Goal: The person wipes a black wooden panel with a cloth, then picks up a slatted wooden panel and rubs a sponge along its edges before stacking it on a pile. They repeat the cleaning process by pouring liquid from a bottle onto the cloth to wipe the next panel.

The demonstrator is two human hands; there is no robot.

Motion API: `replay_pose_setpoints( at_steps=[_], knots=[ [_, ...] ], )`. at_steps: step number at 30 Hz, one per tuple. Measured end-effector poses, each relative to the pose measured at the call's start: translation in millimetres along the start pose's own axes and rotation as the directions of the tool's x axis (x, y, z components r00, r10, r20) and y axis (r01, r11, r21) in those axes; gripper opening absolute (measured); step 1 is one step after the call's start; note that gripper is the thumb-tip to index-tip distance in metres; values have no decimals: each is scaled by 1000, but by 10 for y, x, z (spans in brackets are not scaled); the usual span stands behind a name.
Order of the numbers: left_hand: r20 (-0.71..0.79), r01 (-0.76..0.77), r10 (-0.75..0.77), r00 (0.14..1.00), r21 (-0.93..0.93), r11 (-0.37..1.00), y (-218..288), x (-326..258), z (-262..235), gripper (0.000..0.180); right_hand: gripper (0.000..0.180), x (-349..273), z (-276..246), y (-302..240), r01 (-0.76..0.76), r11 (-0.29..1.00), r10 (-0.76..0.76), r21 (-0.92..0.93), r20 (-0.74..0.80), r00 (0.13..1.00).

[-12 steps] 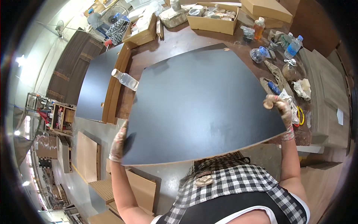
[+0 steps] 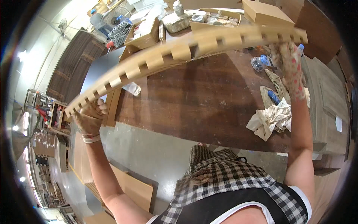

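Note:
I hold a wide panel (image 2: 173,55) up above the worktable (image 2: 194,108), tilted so that its long light-brown edge faces me. A row of dark square gaps runs along that edge, which looks curved and slightly blurred. My left hand (image 2: 91,117), in a worn, stained glove, grips the panel's lower left end with bent fingers. At its right end my right hand (image 2: 292,69), in a spotted glove, is closed on the panel; its fingertips are partly hidden. Below the panel lies a clear plastic bottle (image 2: 132,89) on the table's left side.
Crumpled off-white cloth or paper (image 2: 274,119), a blue-handled tool (image 2: 273,98) and a blue-capped bottle (image 2: 258,62) lie on the table's right. Filled cardboard boxes (image 2: 143,33) stand along the back. Stacked grey boards (image 2: 328,104) stand at right, a dark-faced panel (image 2: 96,72) at left.
The panel has been raised and swung away from me, from showing its dark face to nearly edge-on. Both hands moved up with it, the left also outward. The tabletop and crumpled cloth are now uncovered.

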State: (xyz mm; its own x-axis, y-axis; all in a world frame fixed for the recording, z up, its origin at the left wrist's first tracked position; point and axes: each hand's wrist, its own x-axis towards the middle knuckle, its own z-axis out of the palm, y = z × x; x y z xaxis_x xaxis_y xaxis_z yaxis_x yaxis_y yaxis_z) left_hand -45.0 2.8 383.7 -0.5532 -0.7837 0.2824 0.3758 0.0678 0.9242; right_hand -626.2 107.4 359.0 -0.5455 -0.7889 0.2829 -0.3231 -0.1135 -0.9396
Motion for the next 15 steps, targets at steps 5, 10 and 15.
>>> replay_pose_setpoints(
  at_steps=[5, 10, 15],
  knots=[
    [-299, 18, 65, 952, 268, 963, 263, 871, -18, 86, 39, 1057, -44, -246, 586, 701, -606, -407, 92, 790],
    [-452, 209, 238, 860, 737, 643, 399, 1741, -498, 50, 46, 1839, 558, -202, 402, 911, -409, -92, -80, 909],
    [-246, -169, 563, 789, 795, 583, -690, 2134, -1792, 38, 66, 2785, 779, 894, 693, 76, -911, -717, 233, 341]
  ],
)
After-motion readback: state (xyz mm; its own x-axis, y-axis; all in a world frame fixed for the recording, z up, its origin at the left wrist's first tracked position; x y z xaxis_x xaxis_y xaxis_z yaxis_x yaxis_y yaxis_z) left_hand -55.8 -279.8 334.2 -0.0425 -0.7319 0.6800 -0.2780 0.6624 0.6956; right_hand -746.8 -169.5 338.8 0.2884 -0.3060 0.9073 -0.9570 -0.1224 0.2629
